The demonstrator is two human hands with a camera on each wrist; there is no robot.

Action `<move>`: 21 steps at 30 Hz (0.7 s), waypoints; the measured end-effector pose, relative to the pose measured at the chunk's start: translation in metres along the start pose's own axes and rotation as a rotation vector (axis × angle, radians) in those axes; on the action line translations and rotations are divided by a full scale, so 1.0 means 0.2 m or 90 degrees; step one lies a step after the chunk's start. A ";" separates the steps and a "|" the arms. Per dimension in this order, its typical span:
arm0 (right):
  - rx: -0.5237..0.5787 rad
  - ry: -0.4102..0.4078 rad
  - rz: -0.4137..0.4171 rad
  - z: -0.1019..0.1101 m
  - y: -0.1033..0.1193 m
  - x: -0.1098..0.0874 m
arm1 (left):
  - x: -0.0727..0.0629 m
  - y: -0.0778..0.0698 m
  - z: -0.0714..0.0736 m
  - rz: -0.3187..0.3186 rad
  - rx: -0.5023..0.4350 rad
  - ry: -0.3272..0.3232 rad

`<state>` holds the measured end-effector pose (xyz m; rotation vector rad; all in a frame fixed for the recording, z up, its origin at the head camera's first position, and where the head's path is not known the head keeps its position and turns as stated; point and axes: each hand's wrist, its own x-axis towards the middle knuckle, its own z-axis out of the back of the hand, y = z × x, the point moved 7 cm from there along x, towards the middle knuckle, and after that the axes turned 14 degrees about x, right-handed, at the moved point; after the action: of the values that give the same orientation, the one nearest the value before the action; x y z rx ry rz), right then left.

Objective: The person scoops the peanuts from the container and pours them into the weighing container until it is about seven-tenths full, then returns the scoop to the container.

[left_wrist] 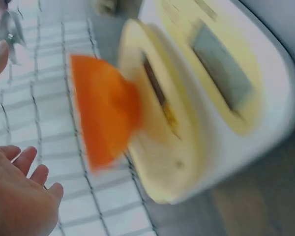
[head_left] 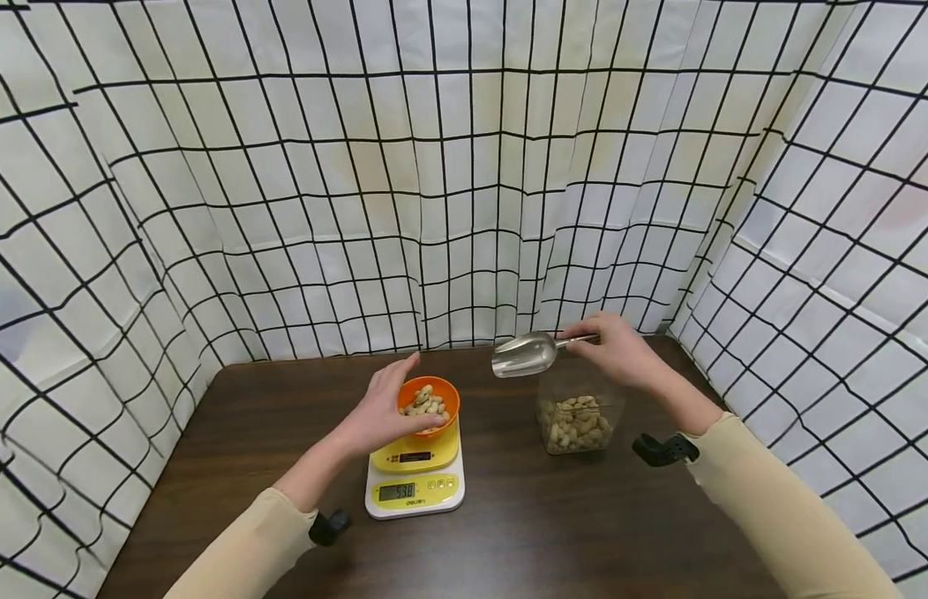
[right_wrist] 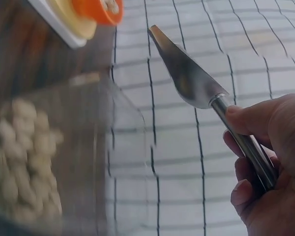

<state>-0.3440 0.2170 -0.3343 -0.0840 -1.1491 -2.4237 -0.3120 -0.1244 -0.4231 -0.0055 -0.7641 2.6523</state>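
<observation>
My right hand grips the handle of a metal scoop, held above a clear plastic container of peanuts. In the right wrist view, fingers and thumb wrap round the handle. My left hand is spread beside an orange bowl, with thumb and fingers apart. A gap shows between that hand and the bowl in the left wrist view. The bowl, holding peanuts, sits on a yellow and white kitchen scale whose display seems to read 59.8.
A dark brown table carries the scale and the container. White curtains with a black grid stand behind the table and on both sides. Black bands sit on both wrists over light sleeves.
</observation>
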 end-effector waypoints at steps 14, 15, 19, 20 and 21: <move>-0.042 -0.034 -0.006 0.30 -0.10 -0.17 | 0.11 -0.38 -0.12 -0.088 -0.033 0.050; -0.048 -0.033 -0.007 0.31 -0.11 -0.18 | 0.12 -0.40 -0.13 -0.090 -0.035 0.055; -0.080 -0.024 0.000 0.32 -0.13 -0.19 | 0.17 -0.48 -0.20 -0.098 -0.039 0.067; -0.090 -0.022 0.004 0.33 -0.13 -0.19 | 0.19 -0.49 -0.22 -0.098 -0.043 0.072; -0.100 -0.019 0.008 0.32 -0.14 -0.19 | 0.20 -0.51 -0.24 -0.099 -0.047 0.075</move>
<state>-0.3305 0.2948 -0.3211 -0.1763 -0.9665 -2.5052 -0.3081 -0.0066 -0.4077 -0.1172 -0.7900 2.4519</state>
